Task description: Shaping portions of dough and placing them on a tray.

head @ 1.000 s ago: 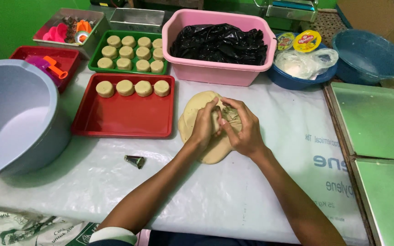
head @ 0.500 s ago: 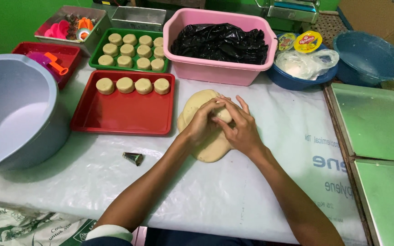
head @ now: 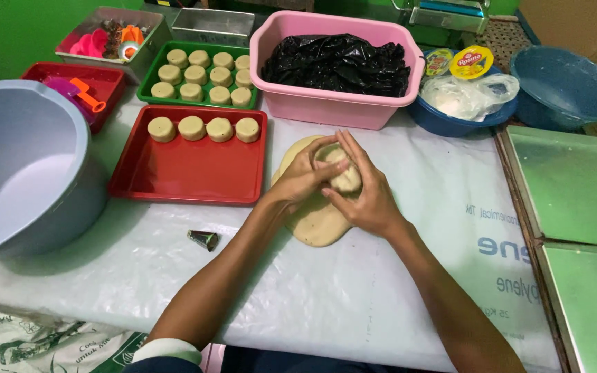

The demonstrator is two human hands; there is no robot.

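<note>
A white plastic sheet (head: 395, 276) is covering the worktop. A big grey bowl (head: 15, 166) is sitting at the left edge. A pink tub (head: 326, 103) with black plastic (head: 336, 63) in it is standing at the far edge, in the middle. A red tray (head: 188, 173) is lying just left of the middle, and four round dough pieces (head: 204, 129) are lying in a row along its far side. A green tray (head: 148, 79) behind it is holding more round pieces. A blue bowl (head: 561, 83) is sitting in the far right corner.

A flat sheet of dough (head: 316, 221) is lying in the middle of the worktop. Both hands are resting on top of it. The left hand (head: 302, 181) and the right hand (head: 364, 197) are cupping a small ball of dough (head: 343, 176) between them. The fingers are curling close together and pressing on the ball from both sides. A little metal cone (head: 204, 239) is lying by itself near the left arm.
</note>
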